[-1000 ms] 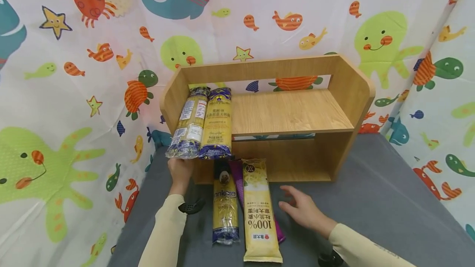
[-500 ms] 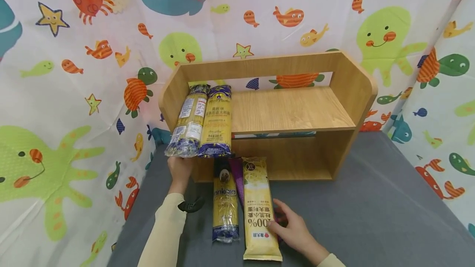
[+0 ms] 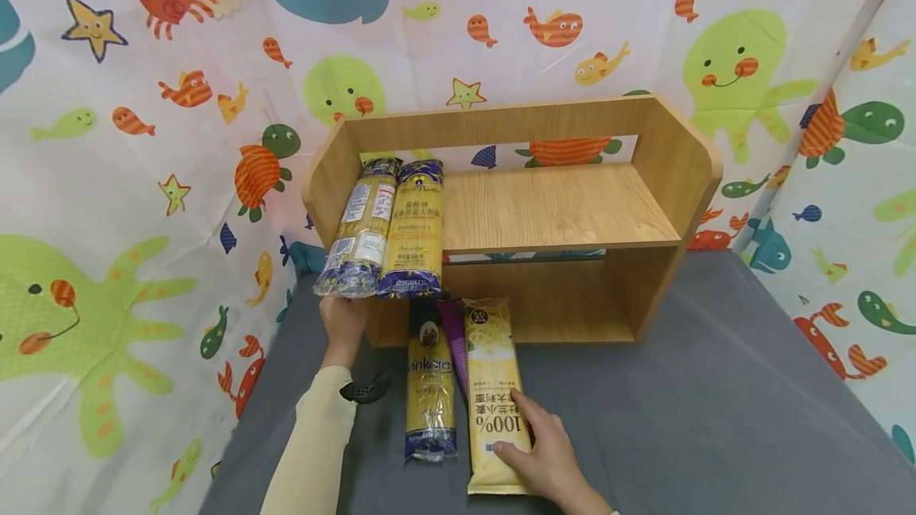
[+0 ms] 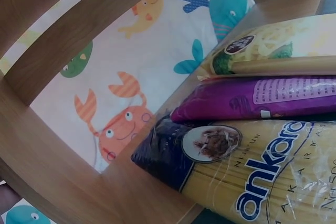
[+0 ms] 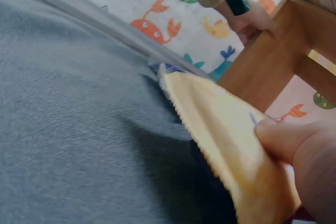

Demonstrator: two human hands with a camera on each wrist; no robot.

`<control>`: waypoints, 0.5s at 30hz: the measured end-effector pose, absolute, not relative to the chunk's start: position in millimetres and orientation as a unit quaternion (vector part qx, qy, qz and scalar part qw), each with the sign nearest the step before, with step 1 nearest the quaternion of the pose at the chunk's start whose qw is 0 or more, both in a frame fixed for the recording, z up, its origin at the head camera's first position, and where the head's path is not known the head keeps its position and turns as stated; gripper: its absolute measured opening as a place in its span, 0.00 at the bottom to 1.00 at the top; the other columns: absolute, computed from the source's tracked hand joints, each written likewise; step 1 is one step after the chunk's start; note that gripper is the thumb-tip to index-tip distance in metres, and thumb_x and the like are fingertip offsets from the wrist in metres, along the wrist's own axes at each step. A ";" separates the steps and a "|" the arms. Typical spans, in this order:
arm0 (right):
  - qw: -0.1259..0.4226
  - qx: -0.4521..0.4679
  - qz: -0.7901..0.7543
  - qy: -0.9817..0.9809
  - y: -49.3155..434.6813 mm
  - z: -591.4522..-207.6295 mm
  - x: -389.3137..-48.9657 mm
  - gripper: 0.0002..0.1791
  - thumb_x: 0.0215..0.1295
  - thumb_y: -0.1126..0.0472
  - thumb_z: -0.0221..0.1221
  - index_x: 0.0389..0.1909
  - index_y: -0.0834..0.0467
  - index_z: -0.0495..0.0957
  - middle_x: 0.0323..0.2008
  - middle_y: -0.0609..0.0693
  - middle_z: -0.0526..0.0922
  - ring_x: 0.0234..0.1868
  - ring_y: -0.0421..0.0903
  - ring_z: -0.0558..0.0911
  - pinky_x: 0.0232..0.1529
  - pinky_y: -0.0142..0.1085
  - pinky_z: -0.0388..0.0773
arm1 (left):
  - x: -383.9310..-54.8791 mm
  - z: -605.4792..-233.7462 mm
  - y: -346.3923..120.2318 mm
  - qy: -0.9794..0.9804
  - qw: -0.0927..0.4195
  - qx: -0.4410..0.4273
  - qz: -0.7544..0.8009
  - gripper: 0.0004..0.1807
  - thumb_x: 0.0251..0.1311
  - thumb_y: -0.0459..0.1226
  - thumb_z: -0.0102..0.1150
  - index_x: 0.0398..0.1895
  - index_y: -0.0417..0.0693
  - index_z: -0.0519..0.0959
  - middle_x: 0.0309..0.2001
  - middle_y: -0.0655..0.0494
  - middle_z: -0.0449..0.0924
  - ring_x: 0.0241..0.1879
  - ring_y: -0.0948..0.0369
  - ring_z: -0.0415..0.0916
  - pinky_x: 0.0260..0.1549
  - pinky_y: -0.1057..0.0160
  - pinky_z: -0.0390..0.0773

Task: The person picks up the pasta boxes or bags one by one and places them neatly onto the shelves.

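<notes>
My right hand (image 3: 545,451) holds the pale yellow spaghetti packet (image 3: 490,372) near its front end. In the right wrist view its thumb (image 5: 283,139) lies across the top; the other fingers are hidden. My left hand (image 3: 345,327) grips the front left edge of the wooden shelf (image 3: 551,209), just below the upper board. Left of the yellow packet lies a clear-fronted Ankara pasta packet (image 3: 430,396). A purple packet (image 4: 226,100) shows between these two, mostly covered in the head view. All three have their far ends inside the lower compartment.
Two spaghetti packets, one label-side (image 3: 361,233) and one yellow-fronted (image 3: 413,233), lie side by side on the upper board's left, overhanging its front edge. Grey cloth (image 3: 687,412) covers the table. A sea-animal printed curtain (image 3: 179,46) hangs behind and beside the shelf.
My right hand has moved left and toward me from beside the packets onto the yellow spaghetti packet, its thumb now over the top. My left hand has stayed at the shelf edge.
</notes>
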State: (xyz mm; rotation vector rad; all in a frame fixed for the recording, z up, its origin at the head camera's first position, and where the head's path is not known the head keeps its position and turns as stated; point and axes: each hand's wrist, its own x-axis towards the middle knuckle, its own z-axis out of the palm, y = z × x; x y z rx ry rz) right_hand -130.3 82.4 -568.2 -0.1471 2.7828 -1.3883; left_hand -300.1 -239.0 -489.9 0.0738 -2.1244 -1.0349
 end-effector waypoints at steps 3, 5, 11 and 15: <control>0.030 -0.046 -0.478 0.877 87.7 -565.8 -134.1 0.47 0.51 0.52 0.76 0.73 0.54 0.69 0.61 0.58 0.82 0.51 0.50 0.79 0.48 0.38 0.76 | -299.9 -488.4 -237.8 -0.833 0.370 0.033 -0.410 0.17 0.70 0.33 0.55 0.58 0.34 0.79 0.44 0.34 0.86 0.33 0.47 0.74 0.37 0.44 0.75; 0.044 -0.041 -0.502 0.863 91.8 -564.1 -137.0 0.48 0.51 0.56 0.76 0.74 0.56 0.67 0.61 0.61 0.81 0.52 0.52 0.82 0.48 0.36 0.77 | -299.7 -487.7 -237.5 -0.833 0.369 0.034 -0.411 0.17 0.70 0.33 0.55 0.58 0.34 0.79 0.45 0.34 0.86 0.33 0.47 0.74 0.38 0.44 0.75; 0.082 -0.048 -0.564 0.821 105.3 -561.2 -146.8 0.51 0.50 0.68 0.75 0.76 0.60 0.62 0.63 0.65 0.78 0.47 0.49 0.83 0.44 0.32 0.78 | -300.5 -488.7 -238.8 -0.829 0.381 0.026 -0.407 0.16 0.70 0.32 0.54 0.55 0.32 0.80 0.40 0.32 0.86 0.30 0.47 0.71 0.34 0.45 0.73; 0.103 -0.069 -0.592 0.796 116.9 -561.1 -151.7 0.49 0.50 0.73 0.72 0.75 0.64 0.61 0.49 0.63 0.81 0.39 0.46 0.79 0.38 0.32 0.76 | -300.5 -489.0 -239.6 -0.831 0.385 0.022 -0.402 0.15 0.70 0.31 0.53 0.54 0.31 0.80 0.37 0.32 0.85 0.28 0.48 0.70 0.32 0.48 0.71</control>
